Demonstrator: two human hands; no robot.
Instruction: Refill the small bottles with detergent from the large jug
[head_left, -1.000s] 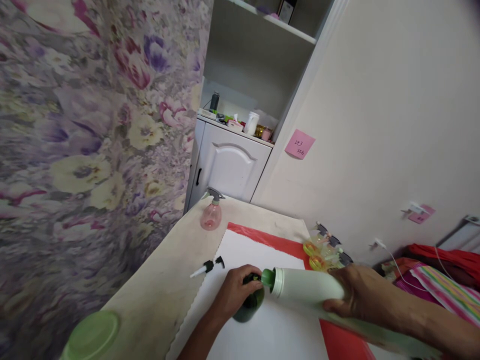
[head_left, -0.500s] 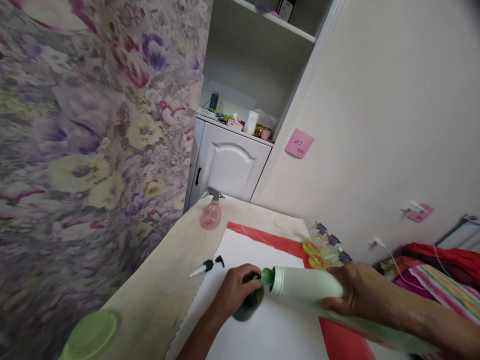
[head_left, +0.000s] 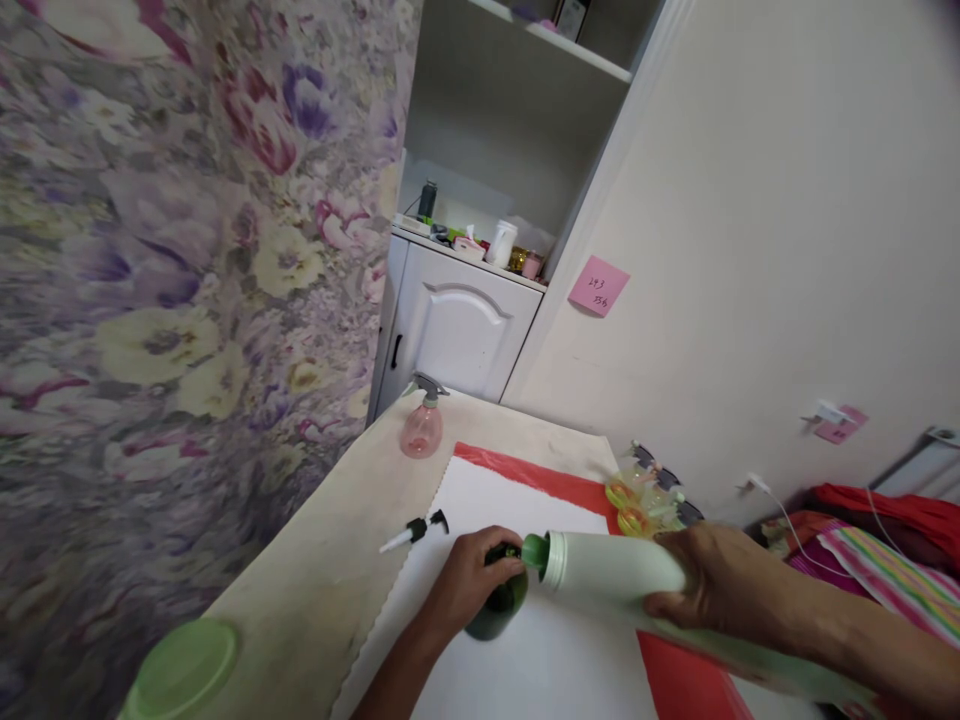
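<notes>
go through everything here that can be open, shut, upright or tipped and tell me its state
Large white bottle: tipped, open green mouth at the dark green bottle.
Dark green bottle: uncapped, upright.
Black pump head: detached, lying down.
Pink spray bottle: upright, capped.
Cabinet door: shut.

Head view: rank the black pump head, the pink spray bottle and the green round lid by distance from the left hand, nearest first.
From the left hand:
1. Black pump head with white tube, lying just beyond the hand, at the white sheet's edge.
2. Pink spray bottle, upright farther back on the beige table.
3. Green round lid, far left at the near corner.
</notes>
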